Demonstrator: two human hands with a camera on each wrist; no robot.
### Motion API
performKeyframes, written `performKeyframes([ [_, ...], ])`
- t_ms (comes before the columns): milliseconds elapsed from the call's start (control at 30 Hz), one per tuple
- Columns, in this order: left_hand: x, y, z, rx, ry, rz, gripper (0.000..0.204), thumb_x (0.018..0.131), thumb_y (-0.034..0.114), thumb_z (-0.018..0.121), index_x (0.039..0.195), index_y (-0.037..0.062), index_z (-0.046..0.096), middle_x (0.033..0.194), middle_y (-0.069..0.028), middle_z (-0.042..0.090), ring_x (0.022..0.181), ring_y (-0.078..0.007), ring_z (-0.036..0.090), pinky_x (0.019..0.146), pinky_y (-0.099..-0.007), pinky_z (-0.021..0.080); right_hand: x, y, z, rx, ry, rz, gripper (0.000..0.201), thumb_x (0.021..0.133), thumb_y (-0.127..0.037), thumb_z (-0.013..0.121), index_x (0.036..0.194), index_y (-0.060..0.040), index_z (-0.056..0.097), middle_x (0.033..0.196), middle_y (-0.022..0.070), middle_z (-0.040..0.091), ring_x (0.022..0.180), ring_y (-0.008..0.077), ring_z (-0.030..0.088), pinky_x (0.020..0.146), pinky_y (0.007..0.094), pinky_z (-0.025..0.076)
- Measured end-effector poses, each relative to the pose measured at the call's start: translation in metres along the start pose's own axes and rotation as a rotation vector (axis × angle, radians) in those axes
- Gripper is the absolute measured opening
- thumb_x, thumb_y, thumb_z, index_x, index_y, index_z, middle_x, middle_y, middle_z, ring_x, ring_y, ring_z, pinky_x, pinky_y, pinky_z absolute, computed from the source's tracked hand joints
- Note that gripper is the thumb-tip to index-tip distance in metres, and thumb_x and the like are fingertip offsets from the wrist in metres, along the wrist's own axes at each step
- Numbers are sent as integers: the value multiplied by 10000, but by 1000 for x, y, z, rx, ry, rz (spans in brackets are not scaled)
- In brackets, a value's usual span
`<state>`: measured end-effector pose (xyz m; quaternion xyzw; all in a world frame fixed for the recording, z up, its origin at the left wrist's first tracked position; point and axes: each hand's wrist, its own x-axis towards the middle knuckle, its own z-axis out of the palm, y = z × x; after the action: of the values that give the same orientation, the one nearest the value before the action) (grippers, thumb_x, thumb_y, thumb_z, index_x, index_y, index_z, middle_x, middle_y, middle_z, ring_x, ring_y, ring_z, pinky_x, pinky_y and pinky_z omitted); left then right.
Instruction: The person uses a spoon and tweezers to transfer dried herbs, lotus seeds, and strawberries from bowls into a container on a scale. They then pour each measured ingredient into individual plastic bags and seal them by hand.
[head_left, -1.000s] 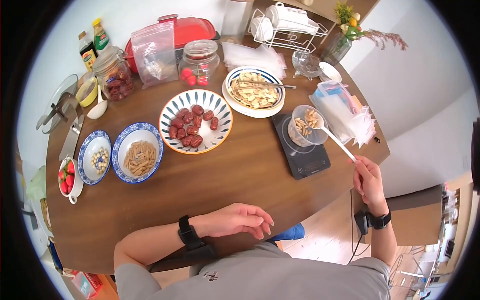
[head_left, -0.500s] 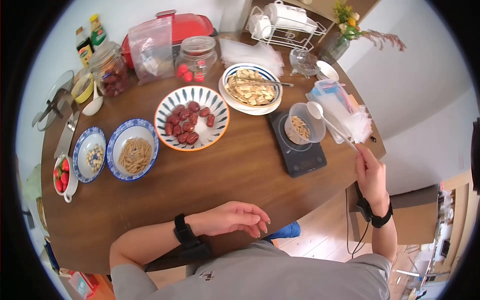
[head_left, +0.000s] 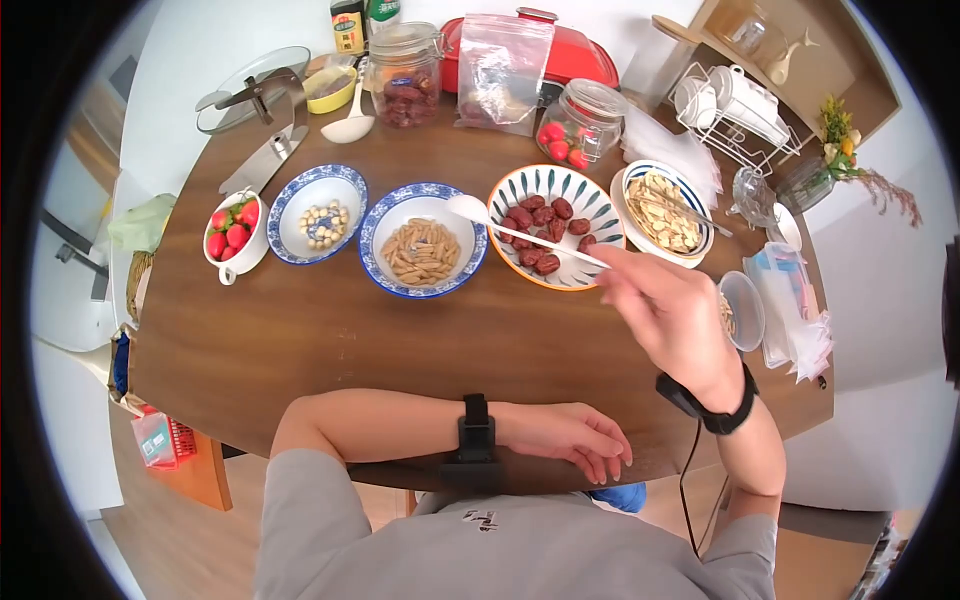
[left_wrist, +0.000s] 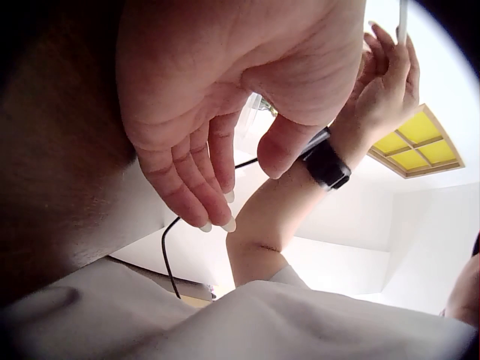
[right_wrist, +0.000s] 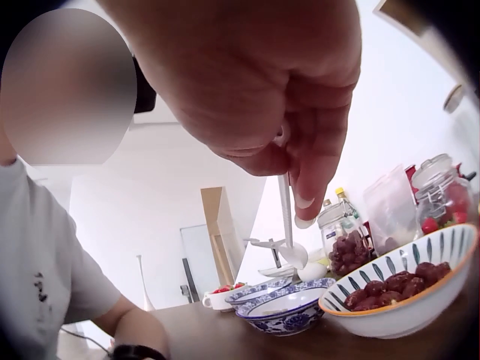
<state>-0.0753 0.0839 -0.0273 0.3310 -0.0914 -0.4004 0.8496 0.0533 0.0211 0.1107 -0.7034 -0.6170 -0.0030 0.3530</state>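
In my right hand [head_left: 665, 320] a white long-handled spoon [head_left: 545, 243] is pinched near its handle end, and its head overlaps the right rim of a blue-patterned bowl [head_left: 378, 272]. Slender tan pieces [head_left: 425, 252] lie heaped in that bowl. The right wrist view shows the spoon [right_wrist: 287, 217] pointing down from thumb and fingers. Under the handle stands a striped, orange-rimmed bowl [head_left: 600, 210] of red dates [head_left: 545, 213]. My left hand [head_left: 572, 438] lies by the table's front edge with fingers relaxed, holding nothing. A clear plastic cup [head_left: 745, 300] sits partly hidden behind my right hand.
Left on the table [head_left: 330, 340] are a bowl of pale round seeds [head_left: 322, 225] and a white cup of strawberries [head_left: 235, 235]. A plate of sliced pieces [head_left: 665, 215], glass jars [head_left: 405, 80], a ladle [head_left: 350, 125] and a cleaver [head_left: 265, 165] stand farther back.
My right hand has carried the spoon from the plastic cup leftward to the tan pieces' bowl. The head view has turned left; the left hand stays relaxed at the table edge.
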Motion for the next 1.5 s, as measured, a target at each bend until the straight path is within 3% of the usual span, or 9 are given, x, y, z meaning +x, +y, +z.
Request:
performKeyframes([
  [400,0,-2,0,-14,-18,28,278,985,238,550,1140,10,582,994,-50,635,938,-128,616,862,-261,499,31,12,64,-154,-25,-280,350,798,-15,636,1147,-30,621,757,105,597,673,289,628,549,394,509],
  [833,1,-2,0,-11,-44,28,272,986,243,551,1134,16,584,997,-48,632,936,-127,613,854,-262,498,17,15,84,-360,-215,-319,391,746,-11,620,1137,-15,620,861,82,557,750,233,606,562,346,523],
  [967,1,-2,0,-1,-45,28,278,992,239,539,1145,10,577,1018,-53,631,954,-126,606,871,-271,491,17,6,81,-309,-213,-281,456,719,-95,704,1152,-1,600,904,96,547,800,245,580,639,358,518],
  [1100,0,6,6,52,-85,-24,294,994,233,534,1171,1,569,1062,-66,630,962,-131,604,890,-275,484,13,-3,48,-313,-68,-305,550,700,-184,767,1179,5,575,898,94,527,835,248,558,700,366,501],
  [1167,-1,8,7,20,15,-29,297,998,203,522,1203,-9,558,1108,-86,626,976,-146,606,906,-284,481,2,-1,17,-290,10,-308,345,727,-170,774,1011,-35,632,990,91,585,810,256,569,694,354,498],
  [1267,-1,3,1,-25,18,-44,291,1004,168,501,1228,-12,549,1130,-102,622,992,-163,608,921,-301,480,-20,3,-42,-389,73,-264,215,729,-138,777,696,-49,584,837,62,607,734,255,575,653,351,485],
  [1400,-4,4,1,-11,12,-38,287,1007,147,486,1241,-11,539,1139,-110,617,1003,-175,608,928,-315,478,-54,68,-128,-601,282,43,173,760,-117,746,794,-39,595,790,126,612,751,321,595,667,405,490],
  [1433,-3,4,0,-1,2,-47,287,1007,147,486,1241,-11,539,1139,-110,617,1003,-175,608,928,-315,478,-64,86,-154,-680,339,277,143,785,-118,718,856,-46,618,839,123,638,805,318,623,699,395,504],
  [1500,-3,5,1,-9,27,-53,294,1008,156,487,1245,-12,536,1147,-111,611,1010,-174,605,932,-313,474,-89,131,-213,-744,446,475,165,821,-144,661,928,-22,627,844,140,671,799,302,659,702,377,518],
])
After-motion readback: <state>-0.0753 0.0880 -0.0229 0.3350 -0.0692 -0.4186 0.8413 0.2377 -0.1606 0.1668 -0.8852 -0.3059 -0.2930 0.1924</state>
